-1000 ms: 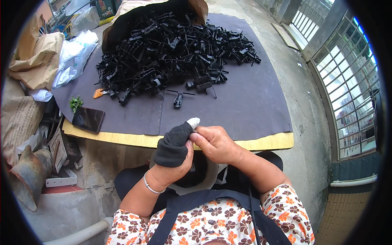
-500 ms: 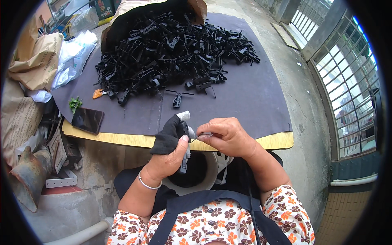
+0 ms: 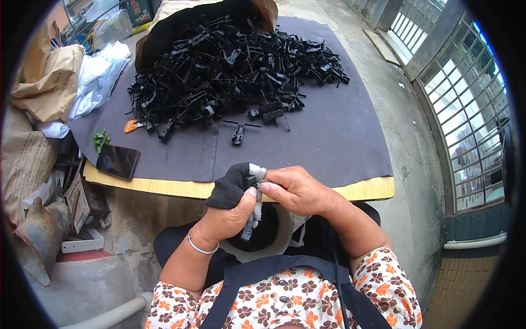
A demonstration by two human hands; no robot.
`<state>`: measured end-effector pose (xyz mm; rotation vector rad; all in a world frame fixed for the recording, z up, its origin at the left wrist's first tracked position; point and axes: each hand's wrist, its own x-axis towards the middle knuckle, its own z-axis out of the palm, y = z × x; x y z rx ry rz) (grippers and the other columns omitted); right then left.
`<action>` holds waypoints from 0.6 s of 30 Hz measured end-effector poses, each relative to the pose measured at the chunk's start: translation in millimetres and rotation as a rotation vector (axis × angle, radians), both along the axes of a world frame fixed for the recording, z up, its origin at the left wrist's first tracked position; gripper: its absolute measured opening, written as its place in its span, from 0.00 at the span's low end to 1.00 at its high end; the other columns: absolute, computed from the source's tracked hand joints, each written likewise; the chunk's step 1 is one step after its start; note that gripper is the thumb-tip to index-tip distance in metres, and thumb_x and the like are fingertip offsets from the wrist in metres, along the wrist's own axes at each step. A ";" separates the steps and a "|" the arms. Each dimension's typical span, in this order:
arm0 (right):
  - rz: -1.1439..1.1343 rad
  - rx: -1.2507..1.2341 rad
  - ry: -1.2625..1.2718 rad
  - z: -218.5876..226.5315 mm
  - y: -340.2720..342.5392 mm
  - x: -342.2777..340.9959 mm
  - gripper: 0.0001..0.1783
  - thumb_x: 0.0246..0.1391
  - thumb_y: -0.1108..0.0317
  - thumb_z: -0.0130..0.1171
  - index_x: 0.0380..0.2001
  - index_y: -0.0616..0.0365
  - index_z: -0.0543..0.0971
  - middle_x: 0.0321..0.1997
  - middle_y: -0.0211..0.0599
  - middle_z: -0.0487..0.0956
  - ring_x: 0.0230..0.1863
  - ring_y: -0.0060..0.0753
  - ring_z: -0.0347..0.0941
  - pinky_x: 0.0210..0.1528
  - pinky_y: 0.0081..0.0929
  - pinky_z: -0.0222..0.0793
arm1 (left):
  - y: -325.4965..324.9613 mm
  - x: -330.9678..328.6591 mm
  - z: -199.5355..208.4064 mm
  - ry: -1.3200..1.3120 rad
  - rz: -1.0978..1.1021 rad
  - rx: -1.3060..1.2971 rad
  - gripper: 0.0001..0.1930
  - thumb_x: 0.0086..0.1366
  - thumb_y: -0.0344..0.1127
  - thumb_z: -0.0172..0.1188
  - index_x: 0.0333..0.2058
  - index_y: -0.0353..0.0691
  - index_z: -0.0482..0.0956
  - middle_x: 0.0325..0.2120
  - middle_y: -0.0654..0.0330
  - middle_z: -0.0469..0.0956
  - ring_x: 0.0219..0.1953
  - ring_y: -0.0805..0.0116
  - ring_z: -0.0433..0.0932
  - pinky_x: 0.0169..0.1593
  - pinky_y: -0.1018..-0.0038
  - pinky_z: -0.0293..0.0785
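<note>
My left hand [image 3: 229, 204], in a black glove with pale wrapping on the fingertips, is closed around a small black plastic part [image 3: 248, 231]. The lower end of that part sticks out below the fingers. Against its upper end, the closed fingertips of my right hand [image 3: 296, 190] press together; whatever they pinch is hidden. Both hands meet over a pale bucket [image 3: 286, 237] with dark contents, just off the table's front edge. Farther up the table lies a single black plastic clip-like part [image 3: 238, 135] with thin arms spread sideways.
A large heap of similar black parts [image 3: 219, 74] spills from a sack [image 3: 267, 15] across the dark table mat [image 3: 329, 137]. A phone [image 3: 118, 161], green leaves [image 3: 101, 140] and an orange piece [image 3: 130, 126] lie at the left. Paper bags [image 3: 52, 82] crowd the left side.
My right hand has moved left, bringing its fingertips up against the part in my left hand. The thin dark strip seen in its pinch before is now hidden. The left hand has tilted slightly.
</note>
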<state>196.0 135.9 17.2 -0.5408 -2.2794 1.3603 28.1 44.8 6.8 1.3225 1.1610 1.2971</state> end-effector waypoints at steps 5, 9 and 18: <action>-0.040 -0.044 -0.027 1.5 -4.0 -0.7 0.13 0.61 0.63 0.51 0.29 0.63 0.74 0.21 0.48 0.73 0.21 0.42 0.67 0.28 0.32 0.66 | 0.4 -0.9 1.4 0.038 -0.040 0.031 0.13 0.62 0.26 0.49 0.46 0.29 0.67 0.25 0.63 0.74 0.24 0.81 0.70 0.29 0.81 0.69; -0.028 -0.106 -0.062 -4.1 -4.2 -1.6 0.13 0.61 0.64 0.51 0.29 0.63 0.74 0.20 0.46 0.72 0.21 0.41 0.66 0.28 0.31 0.66 | 0.6 2.1 -2.6 0.148 0.005 0.082 0.13 0.60 0.26 0.50 0.45 0.30 0.67 0.25 0.63 0.74 0.25 0.80 0.70 0.31 0.81 0.70; -0.001 0.001 0.062 -3.7 -5.8 -2.1 0.14 0.60 0.63 0.52 0.25 0.63 0.73 0.18 0.42 0.71 0.19 0.36 0.67 0.25 0.31 0.64 | -1.7 -2.6 5.3 -0.080 -0.048 -0.032 0.15 0.60 0.26 0.49 0.46 0.29 0.67 0.27 0.62 0.75 0.29 0.79 0.71 0.35 0.80 0.71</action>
